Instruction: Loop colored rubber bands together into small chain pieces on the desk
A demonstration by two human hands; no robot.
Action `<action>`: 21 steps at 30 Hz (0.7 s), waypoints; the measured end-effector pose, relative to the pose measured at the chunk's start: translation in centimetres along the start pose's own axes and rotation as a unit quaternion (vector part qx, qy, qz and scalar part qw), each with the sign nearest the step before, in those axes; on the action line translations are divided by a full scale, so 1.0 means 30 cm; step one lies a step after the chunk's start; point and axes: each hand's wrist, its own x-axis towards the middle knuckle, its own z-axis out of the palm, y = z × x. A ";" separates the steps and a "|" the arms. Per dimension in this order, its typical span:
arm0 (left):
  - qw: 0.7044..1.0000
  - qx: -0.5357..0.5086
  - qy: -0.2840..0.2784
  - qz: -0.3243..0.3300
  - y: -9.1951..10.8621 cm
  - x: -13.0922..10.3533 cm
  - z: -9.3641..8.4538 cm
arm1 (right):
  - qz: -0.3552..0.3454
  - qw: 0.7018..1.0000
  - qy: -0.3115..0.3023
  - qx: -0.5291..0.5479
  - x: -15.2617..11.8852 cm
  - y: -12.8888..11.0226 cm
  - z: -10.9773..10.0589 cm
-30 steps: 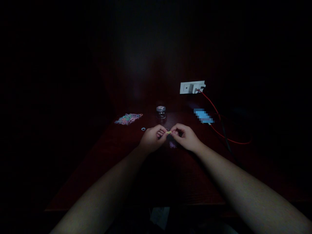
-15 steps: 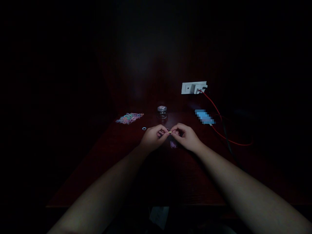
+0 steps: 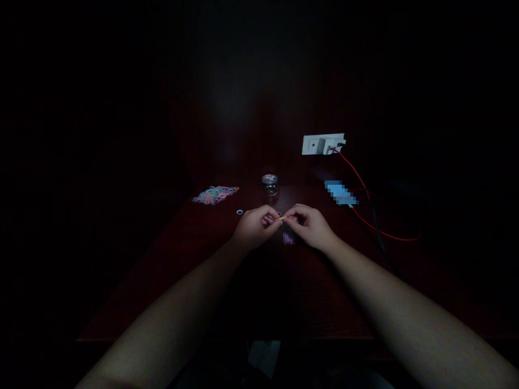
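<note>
Between the fingertips of both hands is a small yellow elastic band [image 3: 282,218]. My left hand [image 3: 258,224] pinches one end of it, and my right hand [image 3: 307,222] pinches the other. Just below the fingers lies a little bunch of purple bands [image 3: 288,239] on the dark red table. A single pale blue band [image 3: 239,212] rests to the left of my left hand. Farther left is a loose heap of multicoloured elastic bands [image 3: 215,195]. Beyond my hands stands a small clear jar [image 3: 270,185] with a lid.
A white wall socket [image 3: 312,145] with a plugged-in charger is at the back right. Its red cable [image 3: 357,175] runs down to a phone-like device [image 3: 340,193], blurred out, on the table. A black cable [image 3: 377,221] hangs beside it. The surroundings are very dark.
Both hands stay almost in place. The yellow band between the fingertips now looks slightly longer and more tilted, its right end higher. The whole view has shifted very slightly.
</note>
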 end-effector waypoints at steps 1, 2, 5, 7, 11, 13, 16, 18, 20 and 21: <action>1.000 -0.001 0.000 0.001 -0.002 0.000 0.001 | -0.003 1.000 0.001 -0.001 0.000 0.003 0.000; 1.000 -0.001 0.000 0.003 -0.003 0.000 0.001 | -0.005 1.000 0.002 0.000 0.000 0.005 0.000; 1.000 0.004 -0.005 0.007 -0.007 -0.001 0.001 | -0.008 1.000 0.000 0.001 0.000 0.011 0.000; 1.000 0.014 -0.008 0.013 -0.009 -0.003 0.001 | -0.009 1.000 0.002 -0.003 0.001 0.013 -0.001; 0.999 0.026 -0.012 0.023 -0.015 -0.004 0.001 | -0.007 1.000 0.014 -0.011 0.002 0.016 -0.002; 0.999 0.027 -0.010 0.020 -0.017 -0.003 0.001 | -0.005 1.000 0.013 -0.011 0.002 0.016 -0.001; 0.999 0.028 -0.012 0.017 -0.012 0.001 0.000 | 0.007 1.000 0.010 -0.001 0.000 0.013 0.001; 0.999 0.031 -0.014 0.015 -0.006 0.003 -0.003 | 0.017 1.000 0.007 0.011 -0.001 0.010 0.003; 0.999 0.037 -0.015 0.014 0.000 0.004 -0.006 | 0.017 1.000 0.003 0.011 -0.001 0.007 0.003; 0.999 0.042 -0.016 0.014 0.002 0.004 -0.007 | 0.015 1.000 0.002 0.005 0.000 0.006 0.002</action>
